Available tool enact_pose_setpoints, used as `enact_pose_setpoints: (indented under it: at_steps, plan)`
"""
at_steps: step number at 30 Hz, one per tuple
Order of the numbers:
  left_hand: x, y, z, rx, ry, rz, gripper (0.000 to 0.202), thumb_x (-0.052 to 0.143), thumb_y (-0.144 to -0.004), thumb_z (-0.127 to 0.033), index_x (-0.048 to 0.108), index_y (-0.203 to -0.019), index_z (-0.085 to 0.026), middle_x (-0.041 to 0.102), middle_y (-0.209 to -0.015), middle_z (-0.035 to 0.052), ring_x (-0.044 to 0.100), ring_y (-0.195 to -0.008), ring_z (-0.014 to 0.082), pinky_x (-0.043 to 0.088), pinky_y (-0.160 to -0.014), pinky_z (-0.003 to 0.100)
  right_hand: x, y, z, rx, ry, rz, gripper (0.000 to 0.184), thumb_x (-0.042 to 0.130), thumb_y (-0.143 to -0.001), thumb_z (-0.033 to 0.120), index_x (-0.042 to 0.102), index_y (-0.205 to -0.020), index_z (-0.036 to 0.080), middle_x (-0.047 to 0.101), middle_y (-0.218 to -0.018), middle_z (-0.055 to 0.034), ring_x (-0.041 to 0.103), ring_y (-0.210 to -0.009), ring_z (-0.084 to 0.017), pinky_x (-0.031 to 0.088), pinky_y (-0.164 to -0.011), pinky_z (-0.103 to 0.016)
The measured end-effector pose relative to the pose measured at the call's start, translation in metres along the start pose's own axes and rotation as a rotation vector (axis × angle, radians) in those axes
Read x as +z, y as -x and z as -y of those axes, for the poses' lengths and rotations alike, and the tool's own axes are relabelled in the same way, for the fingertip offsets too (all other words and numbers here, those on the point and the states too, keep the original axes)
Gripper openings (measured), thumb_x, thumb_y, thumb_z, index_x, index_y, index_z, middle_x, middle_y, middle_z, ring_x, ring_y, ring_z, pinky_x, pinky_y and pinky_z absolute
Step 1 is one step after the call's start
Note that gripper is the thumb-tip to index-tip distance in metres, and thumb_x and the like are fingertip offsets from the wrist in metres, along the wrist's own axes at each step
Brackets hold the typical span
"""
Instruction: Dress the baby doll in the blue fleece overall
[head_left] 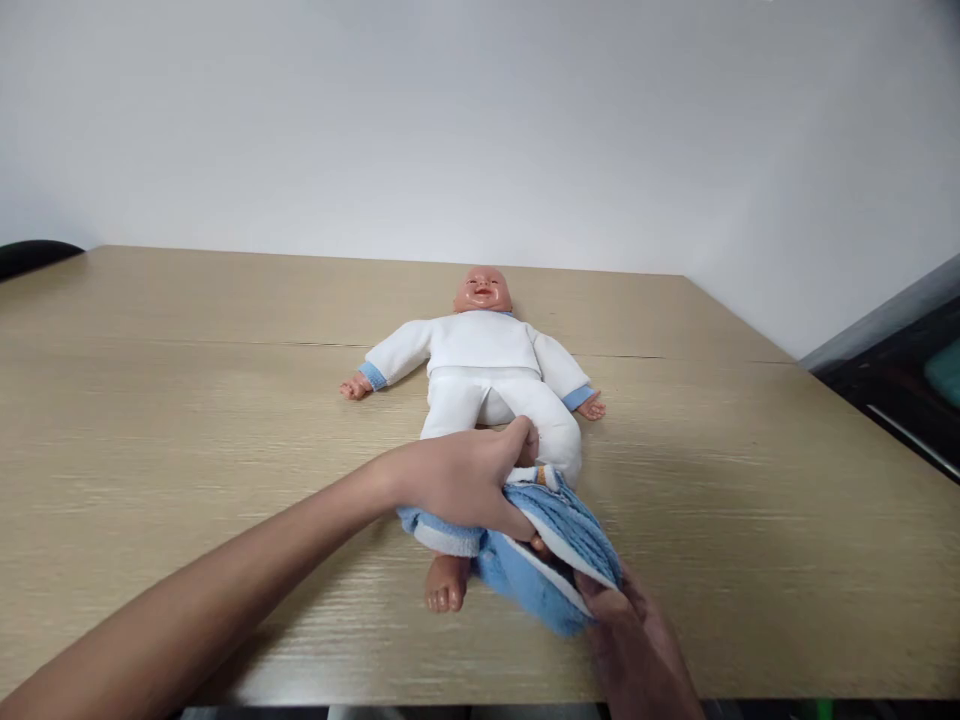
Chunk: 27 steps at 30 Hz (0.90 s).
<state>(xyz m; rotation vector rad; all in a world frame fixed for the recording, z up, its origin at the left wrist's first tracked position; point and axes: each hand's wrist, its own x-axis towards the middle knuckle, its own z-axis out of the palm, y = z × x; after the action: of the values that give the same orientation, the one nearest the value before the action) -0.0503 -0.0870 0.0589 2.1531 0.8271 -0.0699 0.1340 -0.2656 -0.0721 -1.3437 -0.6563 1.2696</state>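
Observation:
A baby doll (487, 375) in a white suit with blue cuffs lies on its back on the wooden table (187, 400), head toward the wall. A blue garment (555, 555) with white trim is bunched around its lower legs. My left hand (461, 480) grips the garment's upper edge at the doll's legs, fingers curled. My right hand (630, 625), low at the table's near edge, pinches the garment's lower end. One bare doll foot (446, 590) sticks out beneath the cloth.
A plain white wall stands behind the table. A dark chair back (34, 255) shows at the far left. Dark furniture with a teal object (900, 390) lies to the right, beyond the table's edge.

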Motion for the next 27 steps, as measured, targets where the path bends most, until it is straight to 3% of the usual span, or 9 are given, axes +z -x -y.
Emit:
enact_pose_setpoints:
  at_steps: [3, 6, 9, 11, 15, 20, 24, 27]
  plan:
    - [-0.003, 0.002, -0.001, -0.008, 0.109, -0.011, 0.069, 0.080, -0.077, -0.045, 0.047, -0.133, -0.023, 0.069, -0.117, 0.0045, 0.067, -0.101, 0.0256, 0.049, -0.085, 0.035, -0.002, -0.011, 0.004, -0.053, -0.013, 0.051, 0.041, 0.079, -0.090, 0.057, 0.082, -0.115, 0.024, 0.086, -0.114, -0.0094, 0.080, -0.108, -0.032, 0.065, -0.096, -0.037]
    - [-0.003, 0.003, 0.000, 0.026, 0.180, -0.019, 0.063, 0.080, -0.077, -0.040, 0.049, -0.129, -0.024, 0.068, -0.118, 0.0037, 0.067, -0.100, 0.0240, 0.049, -0.084, 0.034, -0.006, -0.026, 0.022, -0.215, 0.168, 0.074, 0.035, 0.083, -0.090, 0.049, 0.078, -0.114, 0.024, 0.083, -0.107, -0.0080, 0.078, -0.099, -0.029, 0.065, -0.088, -0.036]
    - [-0.003, 0.006, 0.002, 0.100, 0.177, -0.054, 0.055, 0.081, -0.078, -0.041, 0.054, -0.122, -0.024, 0.067, -0.111, 0.0031, 0.065, -0.096, 0.0232, 0.049, -0.079, 0.032, -0.005, -0.040, 0.044, -0.364, 0.277, 0.048, 0.031, 0.084, -0.089, 0.041, 0.073, -0.112, 0.024, 0.080, -0.108, -0.0071, 0.076, -0.098, -0.027, 0.064, -0.086, -0.033]
    - [-0.005, 0.009, 0.004, 0.130, 0.172, -0.077, 0.049, 0.080, -0.079, -0.040, 0.058, -0.119, -0.023, 0.067, -0.103, 0.0019, 0.064, -0.091, 0.0221, 0.049, -0.074, 0.031, -0.003, -0.045, 0.055, -0.384, 0.234, 0.064, 0.032, 0.083, -0.089, 0.035, 0.067, -0.116, 0.026, 0.079, -0.106, -0.0051, 0.075, -0.095, -0.024, 0.062, -0.084, -0.032]
    - [-0.005, 0.015, 0.009, 0.194, 0.290, -0.099, 0.040, 0.078, -0.081, -0.030, 0.065, -0.118, -0.023, 0.069, -0.099, -0.0003, 0.065, -0.091, 0.0207, 0.051, -0.077, 0.030, -0.007, -0.054, 0.069, -0.340, 0.217, 0.175, 0.044, 0.078, -0.091, 0.023, 0.060, -0.131, 0.031, 0.080, -0.108, -0.0016, 0.075, -0.095, -0.021, 0.060, -0.083, -0.028]
    - [0.009, 0.016, 0.016, 0.307, 0.417, -0.170, 0.026, 0.074, -0.080, -0.017, 0.067, -0.105, -0.020, 0.069, -0.097, -0.0014, 0.063, -0.090, 0.0175, 0.050, -0.081, 0.028, -0.021, -0.076, 0.086, -0.366, 0.435, 0.389, 0.027, 0.073, -0.091, 0.017, 0.072, -0.116, 0.026, 0.077, -0.109, -0.0021, 0.073, -0.104, -0.024, 0.058, -0.093, -0.032]
    - [0.020, 0.020, 0.016, 0.337, 0.317, -0.368, 0.018, 0.073, -0.086, -0.019, 0.064, -0.102, -0.020, 0.066, -0.099, -0.0005, 0.061, -0.093, 0.0183, 0.050, -0.085, 0.030, -0.025, -0.094, 0.107, -0.450, 0.585, 0.568, 0.022, 0.075, -0.090, 0.020, 0.074, -0.112, 0.026, 0.075, -0.105, -0.0022, 0.072, -0.104, -0.027, 0.059, -0.094, -0.037]
    - [0.019, 0.027, 0.020, 0.325, 0.124, -0.404, 0.022, 0.079, -0.087, -0.026, 0.064, -0.103, -0.021, 0.065, -0.106, 0.0019, 0.060, -0.105, 0.0234, 0.049, -0.096, 0.035, -0.027, -0.098, 0.130, -0.448, 0.704, 0.681, 0.029, 0.082, -0.090, 0.033, 0.077, -0.118, 0.027, 0.078, -0.112, -0.0044, 0.072, -0.112, -0.032, 0.059, -0.100, -0.043]
